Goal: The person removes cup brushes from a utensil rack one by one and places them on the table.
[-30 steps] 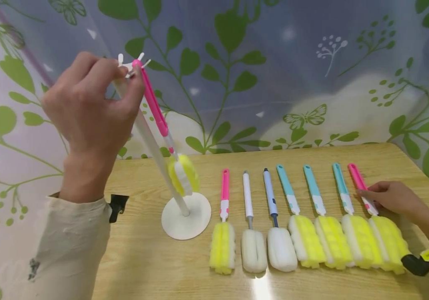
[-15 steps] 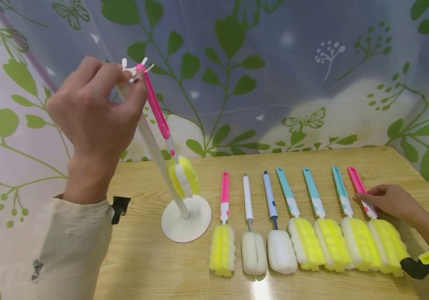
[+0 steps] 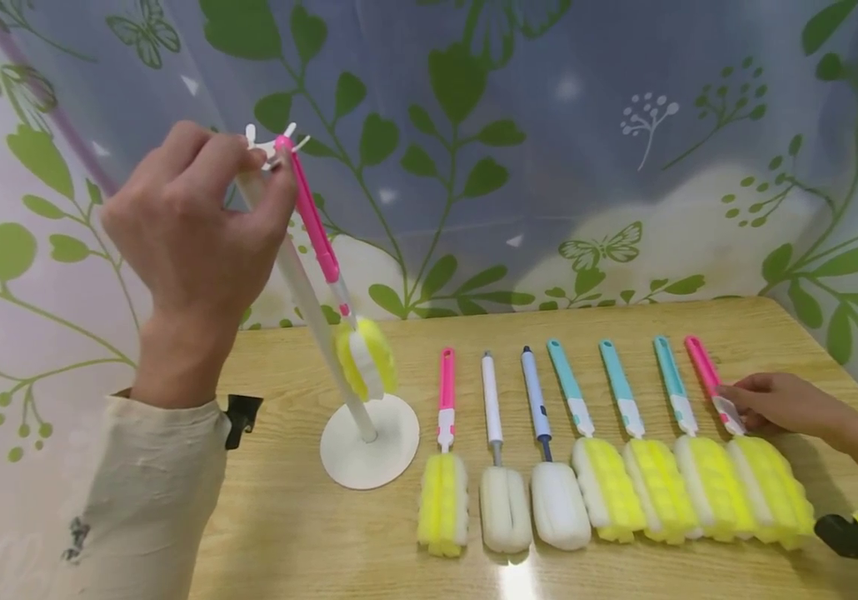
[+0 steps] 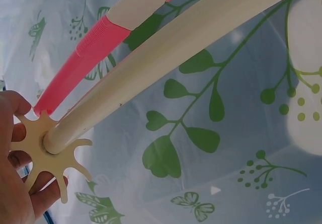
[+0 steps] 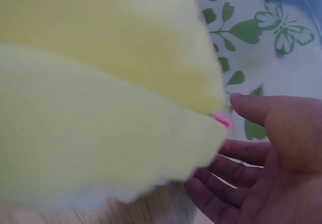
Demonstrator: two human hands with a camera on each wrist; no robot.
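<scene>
My left hand [image 3: 200,208] holds the star-shaped hook top [image 4: 43,148] of a white hanging stand [image 3: 301,292]. From one hook hangs a pink-handled sponge brush [image 3: 316,225] with a yellow and white head. A fingertip of that hand lies close to the brush's upper end; whether it touches is unclear. On the right, my right hand [image 3: 789,408] grips the handle of another pink sponge brush [image 3: 704,367], which lies on the table. In the right wrist view its yellow sponge head [image 5: 110,98] hides most of the handle, and a bit of pink shows between thumb and fingers.
The stand's round white base [image 3: 369,467] rests on the wooden table [image 3: 286,517]. In a row lie a pink brush [image 3: 446,392], a white one [image 3: 492,400], a lilac one [image 3: 536,392] and three teal ones [image 3: 566,371]. Behind hangs a leaf-patterned curtain [image 3: 414,208].
The view has shifted slightly. Both hands keep almost the same places, the left at the stand's top and the right at the brush handle.
</scene>
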